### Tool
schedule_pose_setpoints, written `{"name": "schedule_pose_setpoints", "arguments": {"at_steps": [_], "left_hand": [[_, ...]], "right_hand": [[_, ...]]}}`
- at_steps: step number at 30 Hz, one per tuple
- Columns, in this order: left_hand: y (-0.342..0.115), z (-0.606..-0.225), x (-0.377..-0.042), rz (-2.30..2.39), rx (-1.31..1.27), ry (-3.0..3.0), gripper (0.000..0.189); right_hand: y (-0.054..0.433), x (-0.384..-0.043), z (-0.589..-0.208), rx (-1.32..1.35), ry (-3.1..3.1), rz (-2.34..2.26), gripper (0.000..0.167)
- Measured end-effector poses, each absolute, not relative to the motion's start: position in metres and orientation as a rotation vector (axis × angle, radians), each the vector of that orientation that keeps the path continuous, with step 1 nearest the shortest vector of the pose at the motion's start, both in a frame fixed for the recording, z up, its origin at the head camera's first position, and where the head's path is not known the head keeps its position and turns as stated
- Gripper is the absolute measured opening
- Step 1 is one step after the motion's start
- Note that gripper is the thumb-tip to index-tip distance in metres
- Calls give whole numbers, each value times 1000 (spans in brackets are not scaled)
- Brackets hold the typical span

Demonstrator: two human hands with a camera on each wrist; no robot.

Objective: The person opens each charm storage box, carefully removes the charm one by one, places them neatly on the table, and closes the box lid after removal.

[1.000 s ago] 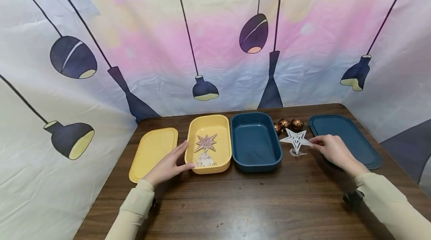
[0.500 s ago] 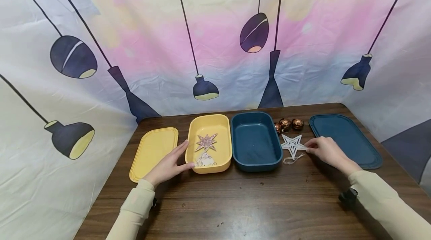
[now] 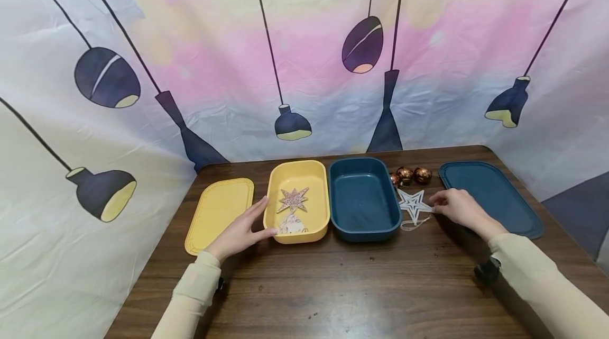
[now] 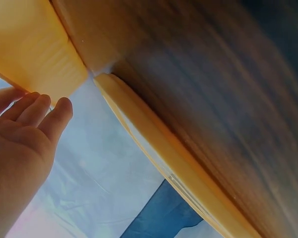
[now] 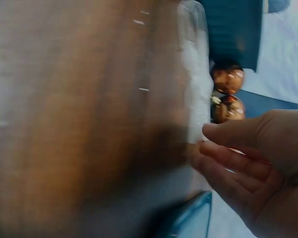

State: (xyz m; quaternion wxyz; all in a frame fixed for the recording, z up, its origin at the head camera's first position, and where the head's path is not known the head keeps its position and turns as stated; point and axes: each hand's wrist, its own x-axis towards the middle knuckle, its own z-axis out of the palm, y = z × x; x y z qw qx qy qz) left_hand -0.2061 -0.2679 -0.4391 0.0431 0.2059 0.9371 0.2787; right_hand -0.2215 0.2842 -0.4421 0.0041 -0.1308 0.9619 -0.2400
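Observation:
My left hand point(image 3: 241, 230) lies along the left side of a yellow box point(image 3: 316, 196), fingers extended and thumb at the near rim. A glittery pink star ornament point(image 3: 293, 200) and a pale ornament point(image 3: 291, 224) lie inside that box. On the right, my right hand point(image 3: 461, 209) pinches one point of a white star ornament point(image 3: 414, 203) between thumb and fingers. The star is low at the table, just right of a dark blue box point(image 3: 363, 201), with its clear cord loop point(image 3: 410, 225) toward me. In the right wrist view the star point(image 5: 196, 94) is blurred and edge-on.
Several copper baubles point(image 3: 422, 174) sit behind the white star. A yellow lid point(image 3: 220, 214) lies left of the boxes and a dark blue lid point(image 3: 495, 196) at the right. The wooden table point(image 3: 333, 286) backs onto a printed cloth point(image 3: 214, 53).
My right hand has moved left with the white star, bringing it lower and closer to the blue box. The left hand stays beside the yellow box. The head view has shifted slightly.

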Motion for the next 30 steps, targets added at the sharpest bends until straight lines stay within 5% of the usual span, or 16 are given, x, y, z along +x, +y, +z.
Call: {"name": "schedule_pose_setpoints", "arguments": {"at_steps": [12,22,30], "left_hand": [[-268,-441,-211,836,707,2876,97],[-265,-440,-209,842,691,2862,96],[-270,-441,-208,849,645,2860,96]], "right_hand": [[254,-270,-383,-391,2976,-873,36],[182,-307,-347,-573,2928,-915,39],[115,-331,-330,-681,2863,-901,57]]}}
